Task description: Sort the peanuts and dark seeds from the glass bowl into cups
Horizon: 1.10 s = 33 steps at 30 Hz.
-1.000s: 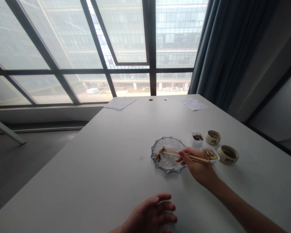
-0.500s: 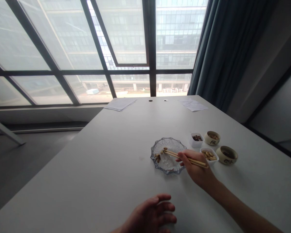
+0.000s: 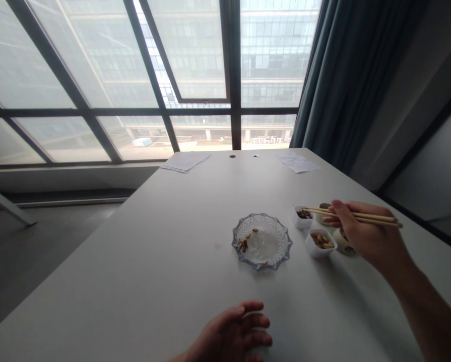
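My right hand point(image 3: 368, 234) grips a pair of wooden chopsticks point(image 3: 372, 217); their tips are at a small white tub point(image 3: 303, 221) of dark brown pieces. Nearer to me is a second white tub point(image 3: 319, 251) holding pale, nut-like pieces. Two cream pots, a back one point(image 3: 325, 206) and a front one point(image 3: 344, 246), are partly hidden behind the hand. Left of the tubs stands a scalloped glass dish point(image 3: 263, 266), with several small brown pieces point(image 3: 243, 245) mostly at its left side. My left hand point(image 3: 236, 332) hovers or rests at the near edge, fingers apart, holding nothing.
The white table point(image 3: 153, 261) reaches to large windows. Papers lie at its far left point(image 3: 186, 162) and far right point(image 3: 298, 162) corners. Two small round fittings are set along the far edge. A dark blue curtain point(image 3: 334, 90) hangs at the right.
My right hand has carried the chopsticks from the glass dish rightward to the tub of dark pieces. A brown piece formerly at their tips lies in the dish. My left hand has barely moved.
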### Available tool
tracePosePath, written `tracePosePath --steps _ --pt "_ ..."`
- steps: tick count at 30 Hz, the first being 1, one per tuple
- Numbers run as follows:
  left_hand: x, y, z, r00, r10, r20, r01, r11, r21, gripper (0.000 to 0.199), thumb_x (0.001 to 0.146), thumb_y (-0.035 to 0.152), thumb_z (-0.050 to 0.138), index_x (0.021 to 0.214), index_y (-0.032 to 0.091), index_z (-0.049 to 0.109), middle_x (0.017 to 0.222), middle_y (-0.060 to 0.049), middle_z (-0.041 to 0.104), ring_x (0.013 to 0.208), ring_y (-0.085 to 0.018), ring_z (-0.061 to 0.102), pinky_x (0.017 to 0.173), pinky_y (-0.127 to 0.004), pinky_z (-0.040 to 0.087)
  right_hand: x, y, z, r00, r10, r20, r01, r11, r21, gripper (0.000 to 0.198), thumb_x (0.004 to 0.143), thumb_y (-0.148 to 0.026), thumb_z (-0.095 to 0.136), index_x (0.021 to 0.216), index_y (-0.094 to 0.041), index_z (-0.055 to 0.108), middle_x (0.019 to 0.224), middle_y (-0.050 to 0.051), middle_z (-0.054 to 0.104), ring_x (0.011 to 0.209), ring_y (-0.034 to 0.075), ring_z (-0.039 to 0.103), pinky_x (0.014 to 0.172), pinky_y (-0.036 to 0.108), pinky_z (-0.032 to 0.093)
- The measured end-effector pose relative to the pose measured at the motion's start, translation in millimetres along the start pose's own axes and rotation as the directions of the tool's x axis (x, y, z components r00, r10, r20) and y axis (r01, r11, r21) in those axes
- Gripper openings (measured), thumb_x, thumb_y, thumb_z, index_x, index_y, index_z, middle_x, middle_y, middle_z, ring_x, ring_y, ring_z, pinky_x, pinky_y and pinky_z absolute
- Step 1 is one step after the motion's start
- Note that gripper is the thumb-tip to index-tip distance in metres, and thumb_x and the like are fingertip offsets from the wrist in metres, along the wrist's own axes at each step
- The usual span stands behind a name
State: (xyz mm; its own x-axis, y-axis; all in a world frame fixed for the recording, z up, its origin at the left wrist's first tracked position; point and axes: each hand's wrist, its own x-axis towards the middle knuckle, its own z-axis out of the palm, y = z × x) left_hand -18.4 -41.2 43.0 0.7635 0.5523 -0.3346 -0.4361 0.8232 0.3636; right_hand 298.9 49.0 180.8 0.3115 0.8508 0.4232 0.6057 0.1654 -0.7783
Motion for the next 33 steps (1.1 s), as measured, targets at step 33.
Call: tracePosePath --steps 33 --pt "0.1 -0.9 -0.4 1.0 0.015 0.026 -0.015 1.0 -0.001 0.031 0.088 0.031 0.058 0.114 0.021 0.07 0.106 -0.001 0.077 0.097 -0.018 0.069 0.077 -0.031 0.042 -36.2 -22.5 36.1 0.863 0.028 0.505 -0.069 0.996 0.062 0.039 0.093 -0.054 0.059 0.08 -0.021 0.075 0.072 0.004 0.076 0.069 0.019 0.073 0.06 0.025 0.054"
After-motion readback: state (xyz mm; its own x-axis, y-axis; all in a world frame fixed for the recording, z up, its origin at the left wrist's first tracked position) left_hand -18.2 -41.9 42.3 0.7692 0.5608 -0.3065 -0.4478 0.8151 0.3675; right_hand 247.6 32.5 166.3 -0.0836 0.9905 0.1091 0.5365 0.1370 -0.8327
